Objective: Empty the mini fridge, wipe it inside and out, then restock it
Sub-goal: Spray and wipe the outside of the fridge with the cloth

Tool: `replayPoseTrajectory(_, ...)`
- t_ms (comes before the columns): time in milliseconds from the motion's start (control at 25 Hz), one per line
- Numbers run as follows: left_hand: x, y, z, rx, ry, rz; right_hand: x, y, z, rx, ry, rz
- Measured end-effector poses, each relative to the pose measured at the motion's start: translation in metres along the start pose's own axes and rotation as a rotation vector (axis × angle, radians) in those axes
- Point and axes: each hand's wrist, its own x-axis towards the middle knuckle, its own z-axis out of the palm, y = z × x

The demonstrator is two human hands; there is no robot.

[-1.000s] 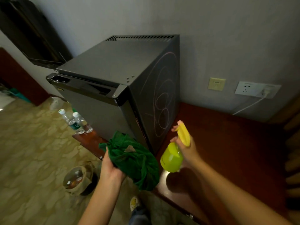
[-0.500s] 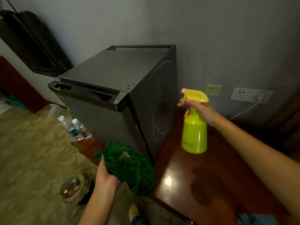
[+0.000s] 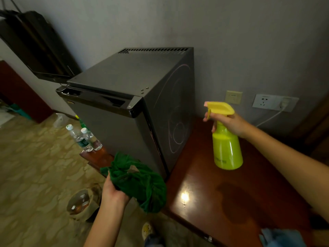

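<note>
A dark grey mini fridge [image 3: 124, 82] stands on a reddish wooden counter [image 3: 231, 202] against the wall, its door closed. My right hand [image 3: 229, 123] grips the neck of a yellow-green spray bottle [image 3: 227, 150], held upright in the air to the right of the fridge, nozzle pointing at its side panel. My left hand [image 3: 113, 192] holds a bunched green cloth [image 3: 138, 180] in front of the fridge's lower front corner. Two water bottles [image 3: 85, 139] stand on the counter's edge left of the fridge.
A wall socket with a white plug and cable [image 3: 275, 102] sits behind the bottle, with a yellowish switch plate [image 3: 233, 97] beside it. A bag holding a glass bottle [image 3: 81, 204] lies on the patterned floor. Blue fabric [image 3: 283, 237] shows at the bottom right.
My right hand raised the spray bottle from low near the fridge's front corner to upright beside its right side. The left hand kept holding the cloth in about the same place.
</note>
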Motion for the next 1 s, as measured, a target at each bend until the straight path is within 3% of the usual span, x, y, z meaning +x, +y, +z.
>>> replayPoseTrajectory(200,0.001,-0.005,-0.001,0.001,0.007,-0.056,-0.032,0.003,0.078,-0.12,-0.279,-0.137)
replayPoseTrajectory(520,-0.001,-0.011,-0.004,0.006,0.0,-0.051,-0.044,0.008,0.106,-0.16,-0.248,-0.15)
replayPoseTrajectory(680,0.01,-0.016,-0.015,0.01,0.011,-0.094,-0.082,0.064,0.088,-0.265,-0.108,-0.121)
replayPoseTrajectory(840,0.019,-0.04,-0.015,0.037,0.06,-0.144,-0.116,0.123,0.078,-0.35,0.097,0.134)
replayPoseTrajectory(1000,0.016,-0.062,-0.003,0.079,0.075,-0.196,-0.121,0.154,0.08,-0.33,0.267,0.239)
